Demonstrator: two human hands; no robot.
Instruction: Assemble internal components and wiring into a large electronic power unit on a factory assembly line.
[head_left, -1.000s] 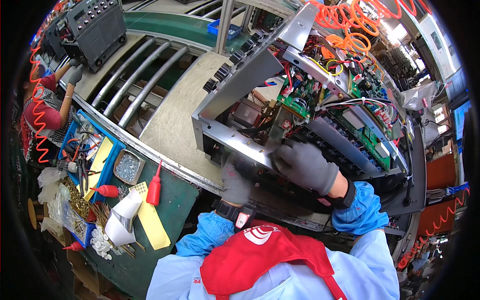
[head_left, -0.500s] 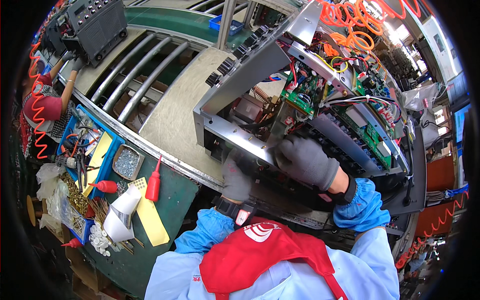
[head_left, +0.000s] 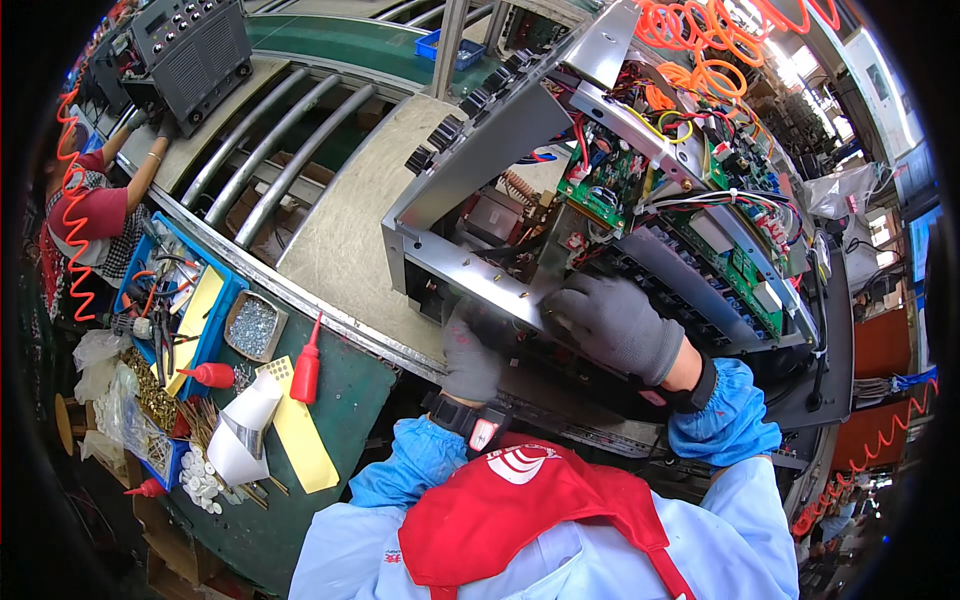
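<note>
An opened metal equipment chassis [head_left: 470, 262] stands tilted in front of me, with black knobs [head_left: 447, 132] along its far-left panel. Green circuit boards [head_left: 740, 265] and bundled wires fill its right side. My right hand [head_left: 625, 328], in a grey glove, is at the inner side of the near metal rail. Its fingers are curled, and whatever they hold is hidden. Below the same rail, close to the front corner, my left hand [head_left: 472, 352] reaches under the chassis. Its fingertips are lost in shadow, so their grip does not show.
On the green bench at left lie red squeeze bottles [head_left: 307, 370], a tray of screws [head_left: 256, 325], a blue tool bin [head_left: 215, 330] and yellow sheets [head_left: 303, 430]. Metal rollers [head_left: 285, 165] run beyond. A co-worker [head_left: 110, 205] handles a grey machine [head_left: 195, 65]. Orange coiled hoses [head_left: 715, 50] hang above.
The chassis has shifted slightly left at its knobbed panel. My right hand has turned a little at the rail, fingers still curled. My left hand stays nearly in place.
</note>
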